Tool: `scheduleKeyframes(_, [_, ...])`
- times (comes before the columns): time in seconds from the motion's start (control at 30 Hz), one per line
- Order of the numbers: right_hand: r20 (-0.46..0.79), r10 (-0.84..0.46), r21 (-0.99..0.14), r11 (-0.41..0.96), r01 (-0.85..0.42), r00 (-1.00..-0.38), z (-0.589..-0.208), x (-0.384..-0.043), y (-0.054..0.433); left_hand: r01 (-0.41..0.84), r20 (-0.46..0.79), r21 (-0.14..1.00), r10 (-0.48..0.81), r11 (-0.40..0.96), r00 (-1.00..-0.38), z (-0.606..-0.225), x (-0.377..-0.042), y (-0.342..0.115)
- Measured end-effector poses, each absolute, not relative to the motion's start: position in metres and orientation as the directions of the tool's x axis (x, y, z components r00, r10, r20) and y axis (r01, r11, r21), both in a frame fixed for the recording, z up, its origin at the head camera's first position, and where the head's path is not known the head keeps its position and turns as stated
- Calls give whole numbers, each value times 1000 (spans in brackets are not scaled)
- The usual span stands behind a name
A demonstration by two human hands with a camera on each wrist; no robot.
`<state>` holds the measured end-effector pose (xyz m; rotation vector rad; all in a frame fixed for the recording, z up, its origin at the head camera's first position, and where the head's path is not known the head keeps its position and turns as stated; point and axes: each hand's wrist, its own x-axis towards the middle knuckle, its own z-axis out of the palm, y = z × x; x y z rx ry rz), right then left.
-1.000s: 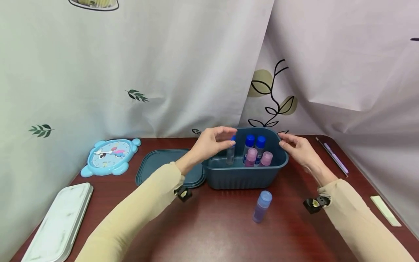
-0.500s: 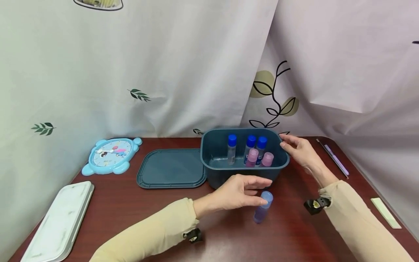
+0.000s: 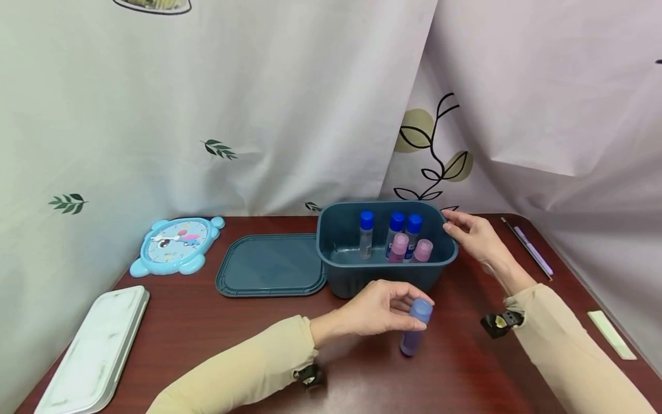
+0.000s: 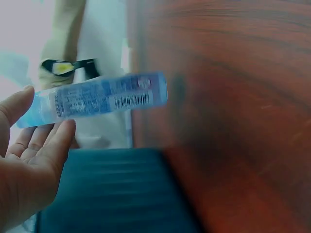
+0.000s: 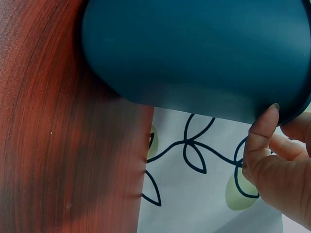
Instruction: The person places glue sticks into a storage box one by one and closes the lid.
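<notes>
My left hand (image 3: 380,310) pinches a translucent purple glue stick (image 3: 411,340) by its pale blue cap, in front of the dark teal storage box (image 3: 383,282). In the left wrist view the glue stick (image 4: 107,97) shows a barcode and label, its base close to the tabletop. My right hand (image 3: 478,238) holds the box's right end at the rim; in the right wrist view the thumb (image 5: 262,128) lies against the outer wall. Inside the box stand several similar sticks, some with blue caps (image 3: 397,221) and two with pink caps (image 3: 399,244).
A flat teal lid (image 3: 271,265) lies left of the box. Farther left are a light blue animal-shaped clock (image 3: 176,247) and a white case (image 3: 93,351). On the right lie a purple pen (image 3: 532,250) beside a thin dark stick, and a pale strip (image 3: 612,335). A curtain hangs behind.
My left hand has let go of a blue-capped stick inside the box, come forward to the purple glue stick and taken its cap. The right hand has stayed at the box's rim.
</notes>
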<state>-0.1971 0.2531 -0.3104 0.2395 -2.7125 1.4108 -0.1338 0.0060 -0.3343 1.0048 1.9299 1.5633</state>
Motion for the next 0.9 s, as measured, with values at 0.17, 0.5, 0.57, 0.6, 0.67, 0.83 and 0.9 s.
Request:
scheduleKeyframes(0.17, [162,-109,-804,562,-196,-981,-309,-198,253,251,199,967,748,-45,-633,-294,-146,-5])
scheduleKeyframes(0.5, [158,-102,-799,572,-188,-982,-308,-198,255,340,332,935,603,-105,-726,-226,-191,-42])
scheduleKeyframes(0.57, [147,-98,-800,574,-177,-984,-308,-197,255,341,318,937,604,-81,-731,-227,-201,-45])
scheduleKeyframes(0.6, [140,-97,-801,574,-170,-985,-308,-197,254,333,303,940,610,-68,-732,-230,-206,-46])
scheduleKeyframes(0.67, [137,-93,-801,575,-165,-986,-308,-197,254,312,264,949,633,-36,-728,-238,-216,-47])
scheduleKeyframes(0.83, [150,-96,-804,568,-178,-984,-310,-197,253,263,121,961,735,80,-667,-265,-237,-50])
scheduleKeyframes(0.9, [151,-96,-806,564,-179,-984,-310,-197,253,267,63,954,774,139,-630,-274,-242,-50])
